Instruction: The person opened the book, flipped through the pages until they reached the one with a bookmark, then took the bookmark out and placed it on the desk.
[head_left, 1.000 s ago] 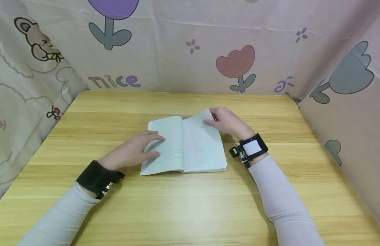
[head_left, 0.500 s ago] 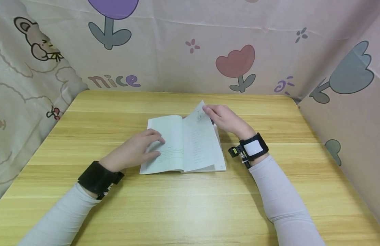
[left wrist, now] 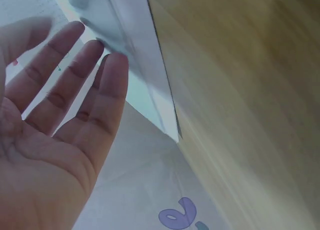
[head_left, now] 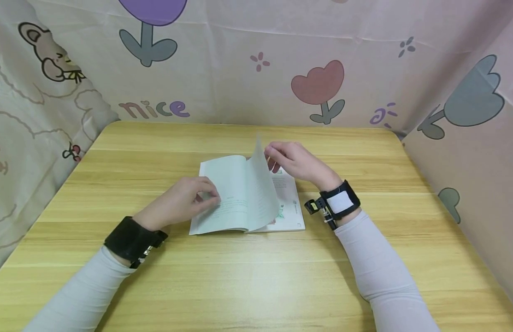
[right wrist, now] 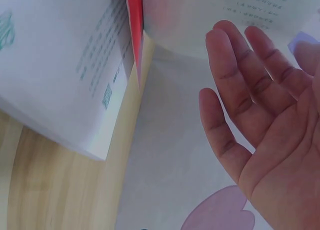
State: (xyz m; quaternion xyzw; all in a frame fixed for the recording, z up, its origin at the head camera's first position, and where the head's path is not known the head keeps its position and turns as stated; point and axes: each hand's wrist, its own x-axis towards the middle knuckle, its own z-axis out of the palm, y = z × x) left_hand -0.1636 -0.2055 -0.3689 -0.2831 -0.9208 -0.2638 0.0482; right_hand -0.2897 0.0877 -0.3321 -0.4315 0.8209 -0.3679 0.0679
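An open book (head_left: 225,175) lies on the table, with green-printed text on its left page. One page (head_left: 260,193) stands raised from the spine and leans left, uncovering a right-hand page (head_left: 289,203) with text and small pictures. My right hand (head_left: 295,159) is just right of the raised page's upper edge; in the right wrist view its fingers (right wrist: 240,90) are loosely bent, with nothing gripped. My left hand (head_left: 183,200) hovers over the left page's outer edge, and its fingers (left wrist: 112,85) are relaxed in the left wrist view.
The book sits near the middle of a light wooden table (head_left: 256,276). A printed cloth (head_left: 231,69) hangs behind the table and along both sides. A narrow red strip (right wrist: 135,30) shows between the pages in the right wrist view.
The right-hand page has been lifted and swung left, baring the page under it. My right hand has moved slightly left and its fingers have come off the page corner. My left hand barely moved.
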